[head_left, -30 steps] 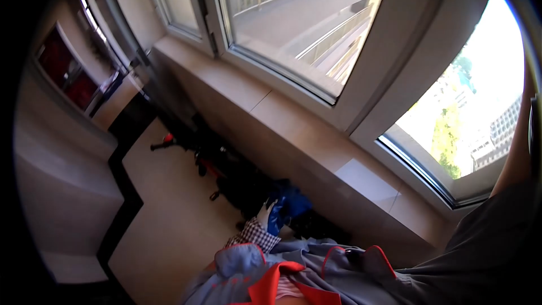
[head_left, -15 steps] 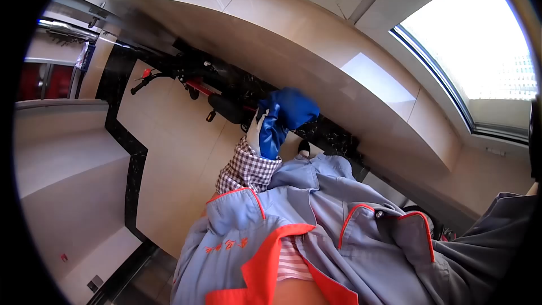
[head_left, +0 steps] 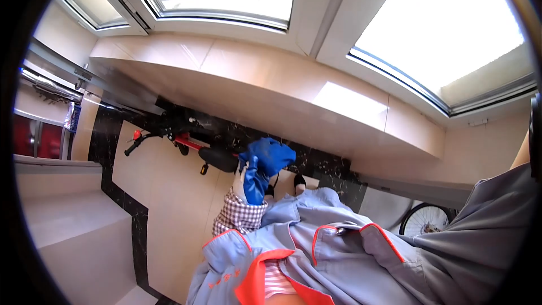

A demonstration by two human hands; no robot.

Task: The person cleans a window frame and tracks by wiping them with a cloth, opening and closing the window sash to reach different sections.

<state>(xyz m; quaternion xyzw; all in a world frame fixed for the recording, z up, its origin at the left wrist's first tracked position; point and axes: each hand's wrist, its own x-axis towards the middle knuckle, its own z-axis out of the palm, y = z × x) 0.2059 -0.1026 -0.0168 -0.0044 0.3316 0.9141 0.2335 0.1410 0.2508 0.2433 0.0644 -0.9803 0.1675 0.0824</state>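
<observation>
My left hand point(head_left: 252, 170) is low in front of my body, below the ledge. It wears what looks like a blue and whitish glove with a brown-and-white checked cuff point(head_left: 240, 212). Bunched at its fingers is a blue cloth point(head_left: 274, 155); cloth and glove are close in colour, so the separate fingers are hard to make out. Beyond them stands a small cycle with a black seat point(head_left: 219, 158) and a red frame. On the right side my grey sleeve point(head_left: 480, 220) reaches up, with a strip of bare forearm showing; the right hand itself is outside the picture.
A tiled window ledge point(head_left: 271, 73) curves across the view beneath bright window panes point(head_left: 435, 28). Black marble trim point(head_left: 138, 237) edges the light floor point(head_left: 175, 203). A bicycle wheel point(head_left: 423, 221) shows at the lower right. A metal rail point(head_left: 51, 85) is at the far left.
The view has tilted up, so more of the windows shows and the ledge, cycle and left hand sit differently in the picture. The blue cloth has changed shape.
</observation>
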